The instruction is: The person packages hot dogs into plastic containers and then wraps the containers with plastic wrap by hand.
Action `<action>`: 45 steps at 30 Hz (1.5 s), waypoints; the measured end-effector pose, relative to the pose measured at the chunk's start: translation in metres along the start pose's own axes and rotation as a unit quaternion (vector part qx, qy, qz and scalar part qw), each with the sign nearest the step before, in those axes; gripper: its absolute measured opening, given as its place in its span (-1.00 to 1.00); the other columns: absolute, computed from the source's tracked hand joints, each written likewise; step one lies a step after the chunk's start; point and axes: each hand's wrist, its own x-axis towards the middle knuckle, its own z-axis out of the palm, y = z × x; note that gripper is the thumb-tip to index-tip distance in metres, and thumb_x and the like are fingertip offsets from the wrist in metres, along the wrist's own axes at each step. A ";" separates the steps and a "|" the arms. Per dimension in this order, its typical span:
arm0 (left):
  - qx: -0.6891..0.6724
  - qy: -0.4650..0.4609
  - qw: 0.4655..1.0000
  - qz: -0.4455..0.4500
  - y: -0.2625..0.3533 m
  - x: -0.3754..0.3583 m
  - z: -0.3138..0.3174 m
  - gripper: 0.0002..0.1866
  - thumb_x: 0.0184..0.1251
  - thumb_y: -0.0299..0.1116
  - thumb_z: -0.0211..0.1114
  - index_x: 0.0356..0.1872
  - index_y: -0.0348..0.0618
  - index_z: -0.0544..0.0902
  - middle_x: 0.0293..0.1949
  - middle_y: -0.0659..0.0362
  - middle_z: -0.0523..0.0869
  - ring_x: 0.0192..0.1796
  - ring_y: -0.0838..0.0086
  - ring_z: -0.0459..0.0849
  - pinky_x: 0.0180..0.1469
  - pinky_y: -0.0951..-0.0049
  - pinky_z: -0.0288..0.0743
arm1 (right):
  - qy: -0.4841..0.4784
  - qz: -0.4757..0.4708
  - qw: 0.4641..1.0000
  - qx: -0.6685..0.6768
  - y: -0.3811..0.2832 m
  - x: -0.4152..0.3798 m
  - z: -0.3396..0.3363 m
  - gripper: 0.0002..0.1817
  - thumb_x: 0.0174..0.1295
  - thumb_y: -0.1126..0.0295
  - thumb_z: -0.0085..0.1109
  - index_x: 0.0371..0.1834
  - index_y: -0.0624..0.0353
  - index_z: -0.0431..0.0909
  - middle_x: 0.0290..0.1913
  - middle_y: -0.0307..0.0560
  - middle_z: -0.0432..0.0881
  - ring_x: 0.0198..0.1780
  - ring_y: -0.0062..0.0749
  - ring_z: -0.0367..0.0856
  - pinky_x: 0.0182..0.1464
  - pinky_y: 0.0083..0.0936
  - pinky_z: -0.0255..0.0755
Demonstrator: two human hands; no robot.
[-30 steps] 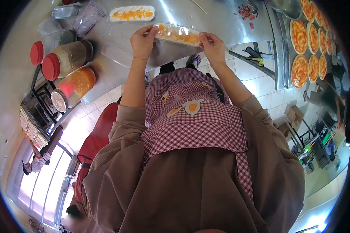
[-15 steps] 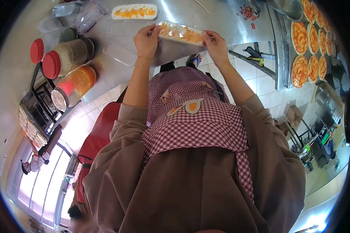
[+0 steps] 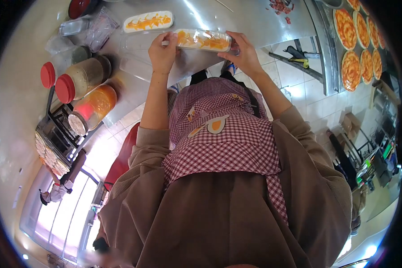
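A long clear-lidded plastic tray of white cream with orange topping (image 3: 203, 40) is held level over the front edge of the steel table. My left hand (image 3: 162, 54) pinches its left end, the fingertips partly hidden. My right hand (image 3: 244, 54) grips the other end between thumb and fingers. Just behind and to the left, a similar tray of cream with orange streaks (image 3: 148, 21) rests on the table with no lid visible on it. Flat clear plastic pieces, probably lids (image 3: 136, 68), lie beside my left hand.
Jars with red lids (image 3: 65, 88) and a jar of orange contents (image 3: 94, 107) stand at the left. Clear containers (image 3: 74, 27) and a plastic bag (image 3: 101, 29) lie behind them. Sauce-covered pizza bases (image 3: 351, 70) fill the right side. Chopped red bits (image 3: 281, 6) lie at the back.
The held tray sits slightly further left and higher in view. My right hand has shifted its hold, with the fingers now over the tray's right end. The whole view has turned slightly.
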 end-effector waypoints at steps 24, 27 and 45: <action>0.039 0.030 0.999 0.013 0.000 0.004 0.003 -0.63 0.25 -0.26 0.38 -0.09 -0.39 0.68 -0.24 0.05 0.73 -0.39 0.48 0.71 -0.40 0.54 0.68 | 0.006 0.009 0.999 0.034 0.008 0.000 0.002 -0.24 -0.08 0.31 0.54 0.26 0.16 0.44 0.02 -0.01 0.57 -0.07 -0.33 0.61 0.02 -0.49 0.59; 0.043 0.035 0.998 0.008 -0.002 0.006 0.002 -0.64 0.24 -0.26 0.39 -0.10 -0.40 0.69 -0.28 0.03 0.74 -0.41 0.48 0.71 -0.41 0.55 0.67 | 0.019 -0.030 0.999 0.016 0.006 0.001 0.002 -0.24 -0.09 0.29 0.54 0.27 0.15 0.45 0.03 0.00 0.58 -0.09 -0.31 0.62 0.00 -0.49 0.59; -0.013 0.033 0.997 -0.062 0.007 0.005 0.006 -0.68 0.26 -0.33 0.37 -0.11 -0.43 0.68 -0.26 0.02 0.72 -0.44 0.48 0.70 -0.40 0.53 0.67 | -0.004 -0.043 0.995 -0.094 -0.003 0.004 -0.002 -0.22 -0.08 0.13 0.49 0.22 0.30 0.46 0.03 0.20 0.59 -0.05 -0.06 0.64 0.02 -0.37 0.55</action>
